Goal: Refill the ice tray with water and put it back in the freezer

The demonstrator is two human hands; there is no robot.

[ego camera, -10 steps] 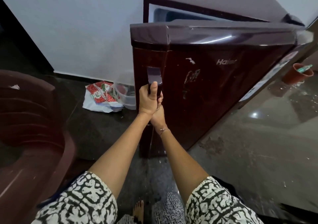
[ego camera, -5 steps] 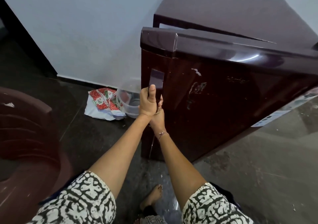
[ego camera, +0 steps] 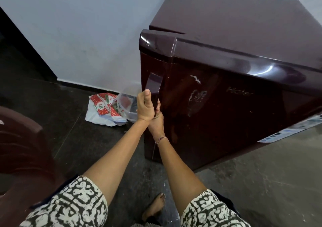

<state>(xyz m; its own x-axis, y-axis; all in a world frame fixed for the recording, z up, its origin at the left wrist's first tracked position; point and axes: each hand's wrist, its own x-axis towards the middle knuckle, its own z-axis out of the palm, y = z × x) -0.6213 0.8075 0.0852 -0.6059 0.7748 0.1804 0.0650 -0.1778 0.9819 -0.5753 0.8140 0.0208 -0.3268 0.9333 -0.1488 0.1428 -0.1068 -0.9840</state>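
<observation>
A small dark maroon fridge stands against the white wall. Its glossy door is almost flush with the cabinet, with only a thin gap showing at the top left corner. Both hands hold the door handle on the door's left edge. My left hand is wrapped around the lower part of the handle with the thumb pointing up. My right hand grips just below and behind it, largely hidden by the left hand. No ice tray is in view; the fridge interior is hidden.
A clear plastic tub and a crumpled red-and-white bag lie on the dark floor left of the fridge. A brown plastic chair fills the left edge. My bare foot is on the floor below my arms.
The fridge door has swung from clearly ajar, with the white interior showing, to nearly shut. Both hands stayed on the handle and moved with it.
</observation>
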